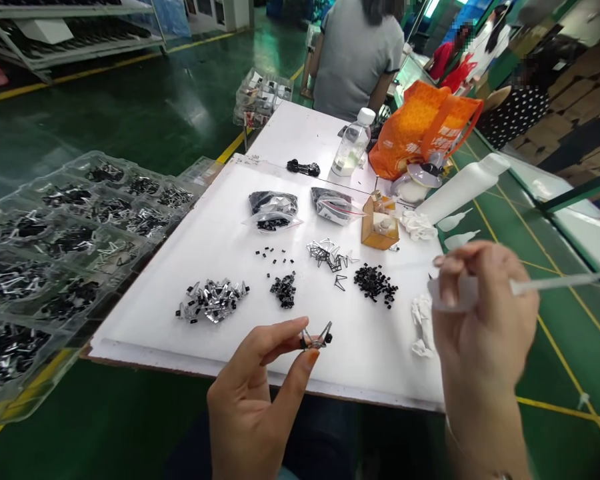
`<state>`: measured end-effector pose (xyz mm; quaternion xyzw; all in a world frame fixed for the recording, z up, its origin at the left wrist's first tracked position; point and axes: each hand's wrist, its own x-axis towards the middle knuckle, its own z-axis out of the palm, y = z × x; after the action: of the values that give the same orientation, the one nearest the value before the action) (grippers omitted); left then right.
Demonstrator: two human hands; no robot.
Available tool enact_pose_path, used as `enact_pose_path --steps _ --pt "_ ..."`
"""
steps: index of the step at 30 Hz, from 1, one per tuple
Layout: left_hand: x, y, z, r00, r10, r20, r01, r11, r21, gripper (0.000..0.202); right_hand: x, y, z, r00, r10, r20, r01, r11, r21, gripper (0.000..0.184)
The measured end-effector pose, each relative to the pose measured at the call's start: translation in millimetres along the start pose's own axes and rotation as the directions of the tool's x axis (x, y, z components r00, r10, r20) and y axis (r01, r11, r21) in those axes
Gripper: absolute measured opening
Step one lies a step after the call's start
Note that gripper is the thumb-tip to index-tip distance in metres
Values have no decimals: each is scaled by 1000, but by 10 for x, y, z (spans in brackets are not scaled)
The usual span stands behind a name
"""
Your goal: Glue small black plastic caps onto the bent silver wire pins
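Note:
Between thumb and fingertips, my left hand point(265, 387) pinches a small V-shaped metal clip point(316, 339) with black end pieces, above the table's front edge. My right hand point(485, 313), raised at the right, has its fingers closed around a translucent white plastic dropper point(460, 293); it is partly covered by the fingers and blurred. On the white table point(160, 320) lie a pile of metal clips with black pieces point(214, 300), two heaps of small black pieces point(283, 291) and bare wire frames point(327, 253).
Two zip bags point(274, 212), a yellow box point(380, 230), a clear bottle point(353, 143), a white bottle point(465, 187) and crumpled tissue point(423, 327) stand or lie around the table. Clear compartment trays point(80, 233) flank it at left. An orange bag point(420, 130) and a seated person point(357, 60) are beyond.

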<state>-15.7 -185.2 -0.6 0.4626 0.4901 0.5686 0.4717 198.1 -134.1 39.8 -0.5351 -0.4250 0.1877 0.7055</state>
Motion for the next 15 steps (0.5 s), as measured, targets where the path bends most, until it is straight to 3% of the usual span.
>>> enact_pose_path --steps 2,5,15 --pt "7 4 28 1000 6 7 -6 1000 5 44 -283 -141 10 989 100 106 -109 990 88 20" --pt "11 12 63 1000 4 21 -4 1000 0 45 -491 -186 23 980 153 130 -167 980 106 20" --pt "6 44 73 999 -38 2 38 999 -12 42 -502 -130 16 975 194 109 -205 974 94 20"
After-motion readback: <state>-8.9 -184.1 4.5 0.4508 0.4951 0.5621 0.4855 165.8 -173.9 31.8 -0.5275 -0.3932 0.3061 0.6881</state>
